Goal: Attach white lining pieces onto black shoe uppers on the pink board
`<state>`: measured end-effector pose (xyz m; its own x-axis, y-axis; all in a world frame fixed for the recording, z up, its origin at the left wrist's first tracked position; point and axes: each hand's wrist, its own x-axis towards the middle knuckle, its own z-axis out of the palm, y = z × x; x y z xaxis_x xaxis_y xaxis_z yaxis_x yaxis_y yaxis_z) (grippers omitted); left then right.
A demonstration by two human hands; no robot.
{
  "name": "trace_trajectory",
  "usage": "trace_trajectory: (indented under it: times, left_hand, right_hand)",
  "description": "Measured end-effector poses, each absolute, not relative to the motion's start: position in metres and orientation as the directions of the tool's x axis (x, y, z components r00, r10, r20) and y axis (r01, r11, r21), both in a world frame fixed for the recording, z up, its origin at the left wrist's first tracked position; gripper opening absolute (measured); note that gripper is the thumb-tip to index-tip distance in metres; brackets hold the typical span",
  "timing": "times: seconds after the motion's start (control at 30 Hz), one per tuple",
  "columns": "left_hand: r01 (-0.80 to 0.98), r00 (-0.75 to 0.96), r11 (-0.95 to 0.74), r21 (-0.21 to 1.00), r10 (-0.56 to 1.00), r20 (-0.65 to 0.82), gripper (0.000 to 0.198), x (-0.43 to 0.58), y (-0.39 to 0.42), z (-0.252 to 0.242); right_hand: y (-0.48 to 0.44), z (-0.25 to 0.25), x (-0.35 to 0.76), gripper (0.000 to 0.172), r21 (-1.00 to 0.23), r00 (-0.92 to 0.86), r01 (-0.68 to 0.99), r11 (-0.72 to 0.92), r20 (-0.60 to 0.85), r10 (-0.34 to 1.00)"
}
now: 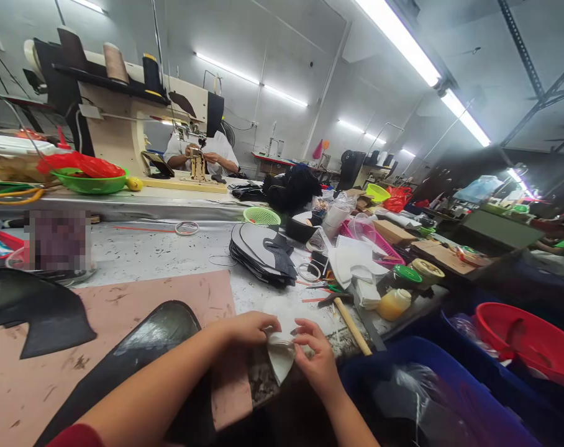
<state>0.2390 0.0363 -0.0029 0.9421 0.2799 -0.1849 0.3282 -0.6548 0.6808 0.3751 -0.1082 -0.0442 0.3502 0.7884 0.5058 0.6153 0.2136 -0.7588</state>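
Observation:
Near the bench's front edge, a small stack of thin white cut pieces (281,359) is held between my two hands, its pointed end hanging down. My left hand (254,327) pinches the stack's left side with curled fingers. On the opposite side, my right hand (317,357) has its thumb and fingertips at the stack's edge, the other fingers bent and slightly apart. Beneath my left forearm lies a dark, shiny curved piece (168,323) on a pink sheet (207,295). Beyond my hands sits a pile of grey and black cut pieces (263,251).
A hammer (351,326), a yellowish glue bottle (394,303) and white pieces (356,261) lie to the right. Blue bins (431,360) and a red basin (533,335) stand lower right. Across the bench, a person in white (221,152) works at a sewing machine (118,136).

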Motion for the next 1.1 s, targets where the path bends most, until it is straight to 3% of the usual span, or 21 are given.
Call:
trace_trajectory:
  times: [0.07,0.2,0.3,0.5,0.7,0.83,1.1]
  left_hand:
    - [0.277,0.959,-0.659,0.699,0.24,-0.153,0.045,0.238,0.033,-0.01]
    - [0.232,0.968,-0.649,0.724,0.227,-0.106,0.027,0.242,0.034,-0.02]
    - [0.232,0.969,-0.648,0.725,0.221,-0.113,0.021,0.245,0.038,-0.023]
    - [0.239,0.969,-0.687,0.686,0.215,-0.123,0.016,0.245,0.042,-0.02]
    - [0.27,0.961,-0.768,0.58,0.255,-0.11,0.021,0.244,0.033,-0.013]
    - [0.336,0.939,-0.816,0.471,0.331,-0.096,0.013,0.251,0.021,-0.007]
    - [0.4,0.916,-0.87,0.288,0.395,-0.077,0.012,0.26,0.005,-0.009]
  right_hand:
    - [-0.117,-0.048,0.378,0.012,-0.792,0.392,0.586,0.173,0.463,0.795]
    - [-0.129,-0.052,0.377,0.02,-0.792,0.387,0.593,0.144,0.438,0.811]
    - [-0.134,-0.052,0.372,0.026,-0.773,0.372,0.619,0.137,0.442,0.816]
    - [-0.128,-0.047,0.363,0.02,-0.678,0.403,0.734,0.028,0.469,0.786]
    - [-0.116,-0.038,0.363,0.018,-0.628,0.37,0.778,0.034,0.501,0.782]
    - [-0.115,-0.033,0.363,0.016,-0.614,0.394,0.789,0.015,0.524,0.755]
    - [-0.121,-0.031,0.363,0.023,-0.543,0.321,0.839,0.029,0.538,0.779]
